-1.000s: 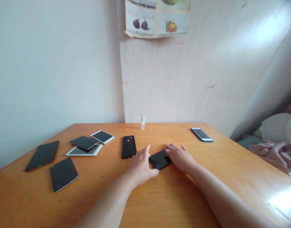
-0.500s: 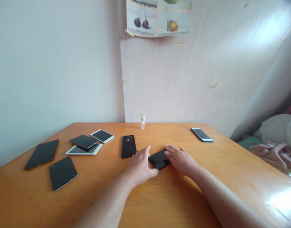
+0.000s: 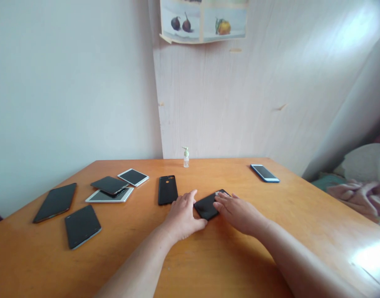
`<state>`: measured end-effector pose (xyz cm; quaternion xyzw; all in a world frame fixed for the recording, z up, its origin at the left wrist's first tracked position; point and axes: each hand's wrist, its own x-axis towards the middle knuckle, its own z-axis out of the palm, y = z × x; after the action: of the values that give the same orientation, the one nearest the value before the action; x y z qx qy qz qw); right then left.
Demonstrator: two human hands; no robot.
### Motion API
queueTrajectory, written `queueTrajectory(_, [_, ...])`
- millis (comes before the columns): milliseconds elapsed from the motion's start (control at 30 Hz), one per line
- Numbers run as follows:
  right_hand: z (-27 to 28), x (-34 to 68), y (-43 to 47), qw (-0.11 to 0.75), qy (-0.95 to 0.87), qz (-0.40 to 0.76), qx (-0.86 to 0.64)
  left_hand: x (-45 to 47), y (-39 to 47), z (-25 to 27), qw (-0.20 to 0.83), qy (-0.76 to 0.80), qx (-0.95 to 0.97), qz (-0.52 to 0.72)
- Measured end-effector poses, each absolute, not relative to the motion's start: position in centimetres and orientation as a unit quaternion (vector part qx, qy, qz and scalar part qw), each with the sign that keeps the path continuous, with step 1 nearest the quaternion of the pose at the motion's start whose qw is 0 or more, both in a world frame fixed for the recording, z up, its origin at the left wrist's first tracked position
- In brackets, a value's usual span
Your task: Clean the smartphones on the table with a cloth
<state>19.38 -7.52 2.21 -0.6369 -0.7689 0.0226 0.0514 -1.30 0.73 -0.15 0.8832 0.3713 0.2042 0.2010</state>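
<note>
Lying flat, black phone (image 3: pixel 208 205) partly hidden under right hand (image 3: pixel 239 212).

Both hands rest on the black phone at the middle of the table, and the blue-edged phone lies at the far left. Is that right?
Not quite. The head view shows the blue-edged phone at the far right of the table, not the left. The left hand and right hand do rest on the black phone.

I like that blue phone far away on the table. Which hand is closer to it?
Right. The right hand lies on the black phone, on the blue phone's side but well short of it. The left hand is farther away.
</note>
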Motion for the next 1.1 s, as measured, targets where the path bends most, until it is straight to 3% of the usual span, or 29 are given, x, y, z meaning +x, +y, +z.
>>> queueTrajectory(133, [1.9, 19.7, -7.4, 0.039, -0.744, -0.008, -0.667, -1.3, 0.7, -0.1, 0.198, 0.371, 0.884, 0.202])
queueTrajectory(333, [3.0, 15.5, -9.1, 0.098, -0.82, 0.08, -0.558, -1.2, 0.9, -0.1, 0.198, 0.367, 0.885, 0.207])
queueTrajectory(567, [2.4, 20.7, -7.6, 0.02, -0.72, 0.004, -0.694, -1.3, 0.7, 0.1, 0.192, 0.372, 0.887, 0.194])
queueTrajectory(833, [3.6, 15.9, -10.0, 0.107, -0.798, 0.086, -0.587, -1.3, 0.7, 0.4, 0.197, 0.366, 0.887, 0.203])
queueTrajectory(1100, [3.4, 20.1, -8.6, 0.026, -0.679, 0.025, -0.733, -1.3, 0.7, 0.4, 0.202, 0.361, 0.89, 0.193])
